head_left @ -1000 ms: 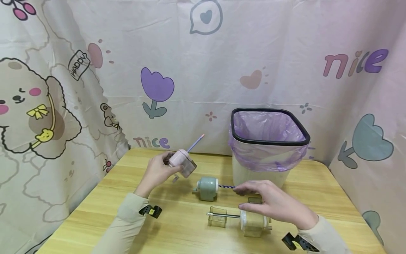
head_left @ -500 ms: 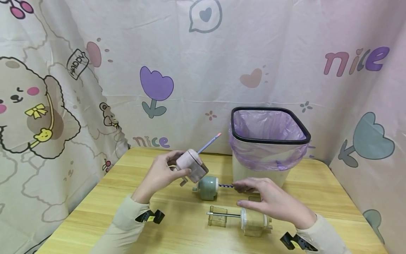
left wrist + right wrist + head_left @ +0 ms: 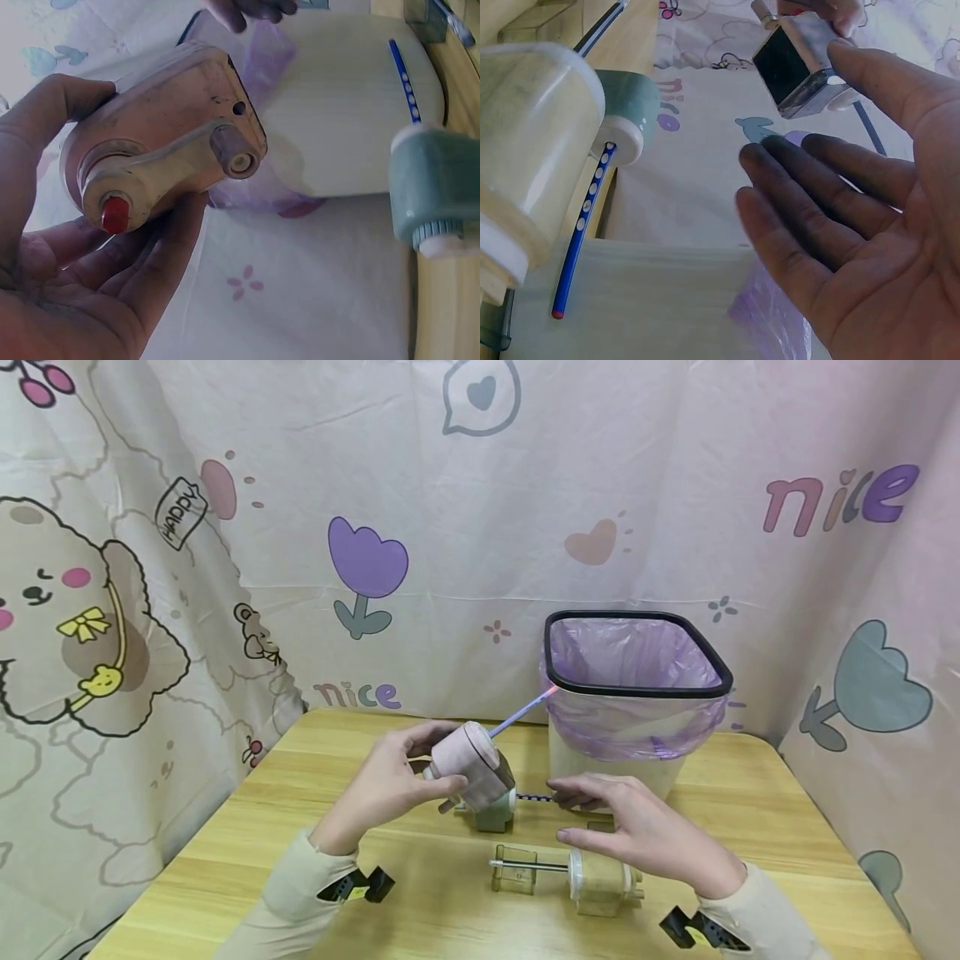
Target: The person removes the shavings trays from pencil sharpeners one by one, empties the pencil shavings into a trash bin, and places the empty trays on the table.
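Observation:
My left hand (image 3: 393,781) grips a pink crank pencil sharpener (image 3: 468,760), tilted and raised off the table. A lilac pencil (image 3: 525,710) with a pink end sticks out of it. The left wrist view shows its crank handle (image 3: 161,169) with a red knob end. My right hand (image 3: 637,831) holds nothing, its fingers extended above the yellowish sharpener (image 3: 600,881), which has a dark pencil (image 3: 536,866) in it. Partly hidden behind the pink one is a green sharpener (image 3: 492,817); a blue dotted pencil (image 3: 585,225) is in it.
A bin (image 3: 618,760) with a black rim and purple liner stands at the table's back right. On the wooden table (image 3: 420,893) lies a clear yellowish shavings drawer (image 3: 513,881). A printed curtain (image 3: 465,527) hangs behind and at both sides.
My left hand has carried the pink sharpener and its pencil rightward, so it now overlaps the green sharpener in the head view. My right hand has barely moved.

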{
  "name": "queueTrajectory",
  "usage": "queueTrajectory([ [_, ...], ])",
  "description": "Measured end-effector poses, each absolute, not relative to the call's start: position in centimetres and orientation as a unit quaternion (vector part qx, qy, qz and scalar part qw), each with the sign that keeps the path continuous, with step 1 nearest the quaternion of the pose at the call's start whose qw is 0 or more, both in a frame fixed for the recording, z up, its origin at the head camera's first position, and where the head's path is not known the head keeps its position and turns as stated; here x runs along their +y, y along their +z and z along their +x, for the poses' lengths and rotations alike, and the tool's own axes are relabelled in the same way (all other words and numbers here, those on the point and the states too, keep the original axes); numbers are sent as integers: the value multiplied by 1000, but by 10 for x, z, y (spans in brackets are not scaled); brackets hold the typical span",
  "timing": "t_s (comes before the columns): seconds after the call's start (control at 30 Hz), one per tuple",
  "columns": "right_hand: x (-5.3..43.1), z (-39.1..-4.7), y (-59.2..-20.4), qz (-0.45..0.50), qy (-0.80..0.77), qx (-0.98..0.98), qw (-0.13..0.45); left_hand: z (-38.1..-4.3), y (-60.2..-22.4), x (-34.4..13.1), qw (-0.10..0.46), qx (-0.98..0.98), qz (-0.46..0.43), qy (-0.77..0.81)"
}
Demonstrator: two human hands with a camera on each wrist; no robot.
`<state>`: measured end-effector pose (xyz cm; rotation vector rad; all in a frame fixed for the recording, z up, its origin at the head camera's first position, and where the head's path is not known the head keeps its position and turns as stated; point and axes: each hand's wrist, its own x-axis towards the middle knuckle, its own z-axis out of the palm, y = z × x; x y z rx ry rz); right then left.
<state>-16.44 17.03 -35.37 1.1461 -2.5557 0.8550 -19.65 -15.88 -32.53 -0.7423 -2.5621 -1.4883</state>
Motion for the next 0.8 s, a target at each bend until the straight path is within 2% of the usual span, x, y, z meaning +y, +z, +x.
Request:
queueTrajectory([
  [0.27, 167, -163, -353, 372, 307, -870, 103, -187, -324, -143, 15, -816, -293, -498],
  [0.43, 166, -162, -355, 356, 302, -878, 108, -183, -325, -135, 13, -814, -318, -486],
  [0.8, 162, -160, -361, 333, 338, -877, 78, -180, -324, -121, 13, -813, -364, -454],
])
